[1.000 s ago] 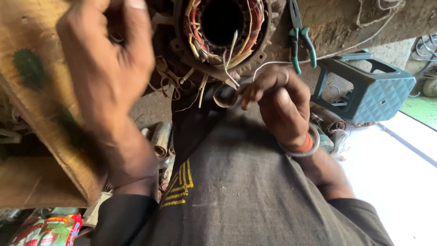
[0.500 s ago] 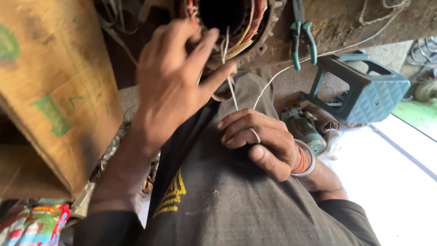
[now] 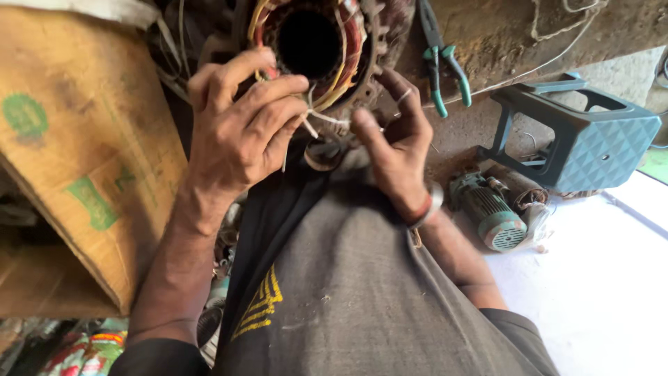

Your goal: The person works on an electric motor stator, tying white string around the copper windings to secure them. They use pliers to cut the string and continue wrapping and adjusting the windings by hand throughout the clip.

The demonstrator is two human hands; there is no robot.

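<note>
A motor repair workshop: opened stator (image 3: 313,49), pliers (image 3: 442,59), a green motor (image 3: 490,212) (all grimy).

Daylight enters from the right, washing the pale floor (image 3: 598,292) almost white (nearly overexposed). The upper left sits in deep shadow. Both hands look sharp; the lower left corner is soft and dim.

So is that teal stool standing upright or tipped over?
Tipped over. The teal stool lies on its side on the floor, its open underside and legs facing sideways, beside a small green motor.
</note>
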